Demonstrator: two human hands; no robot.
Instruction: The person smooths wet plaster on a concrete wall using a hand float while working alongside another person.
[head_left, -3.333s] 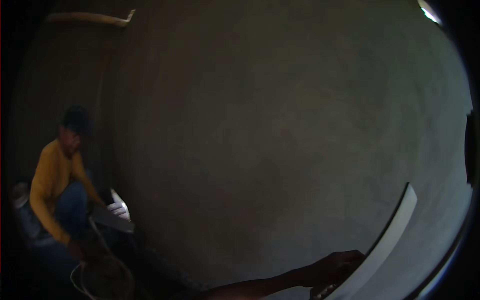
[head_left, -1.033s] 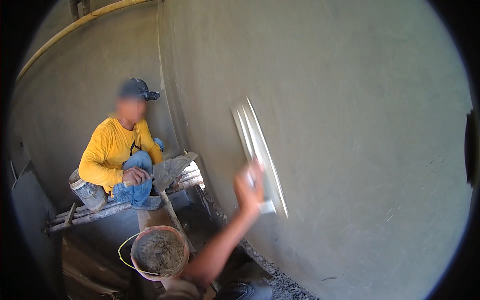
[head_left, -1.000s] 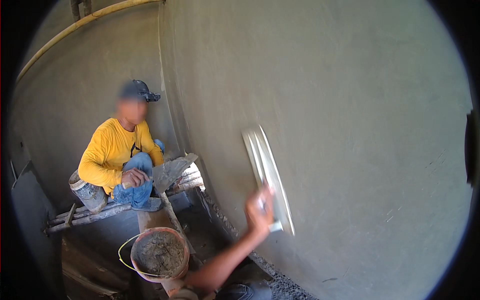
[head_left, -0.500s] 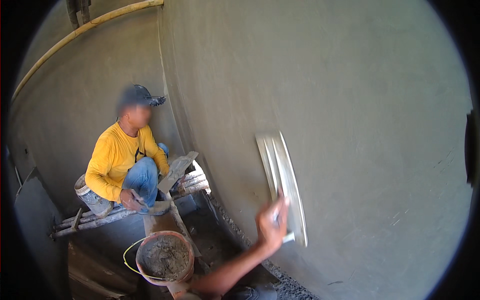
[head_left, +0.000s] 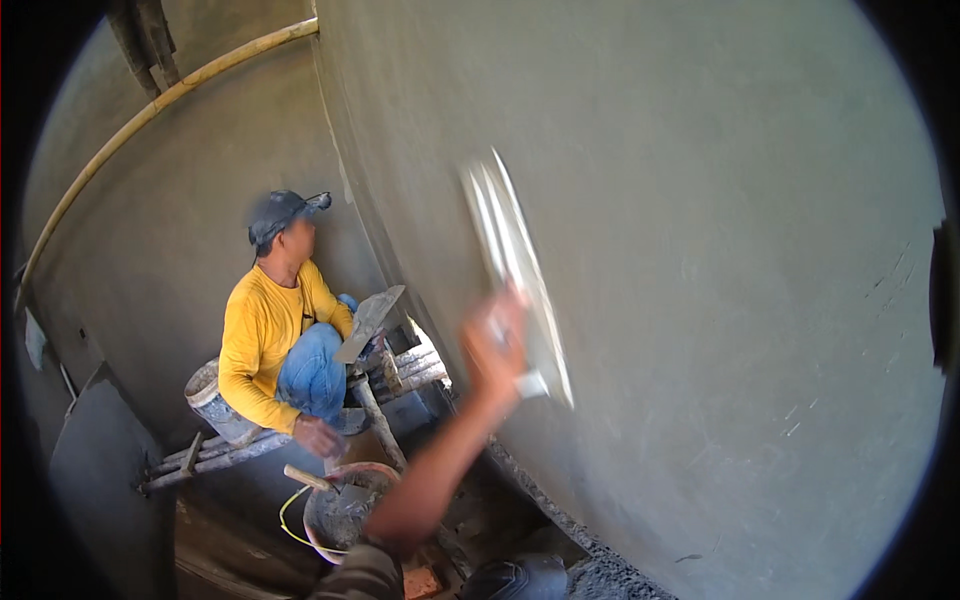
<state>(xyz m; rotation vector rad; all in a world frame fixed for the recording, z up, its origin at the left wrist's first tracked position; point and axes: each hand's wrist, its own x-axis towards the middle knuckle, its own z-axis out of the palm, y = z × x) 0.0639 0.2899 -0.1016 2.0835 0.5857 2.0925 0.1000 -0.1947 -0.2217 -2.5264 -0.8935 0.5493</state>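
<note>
My left hand [head_left: 497,335], slightly blurred, is closed round the grip of a long metal plastering trowel [head_left: 524,268]. The trowel's blade lies along the grey plastered wall [head_left: 700,250], tilted with its upper end to the left. A pale end of the handle sticks out below my fist. My forearm rises from the lower edge and partly covers a bucket of wet mortar [head_left: 345,508]. A tool with a wooden handle [head_left: 305,478] leans in that bucket. My right hand is out of view.
A co-worker in a yellow shirt [head_left: 262,325] squats at left, one hand above the bucket, the other with a flat mortar board [head_left: 370,322]. Behind stands another bucket [head_left: 222,405] on scaffold poles [head_left: 215,457]. A bamboo pole [head_left: 160,105] crosses the upper left.
My left hand has swept the trowel up and left along the wall. The co-worker's hand has moved toward the bucket, where a wooden-handled tool now shows. The view has shifted somewhat.
</note>
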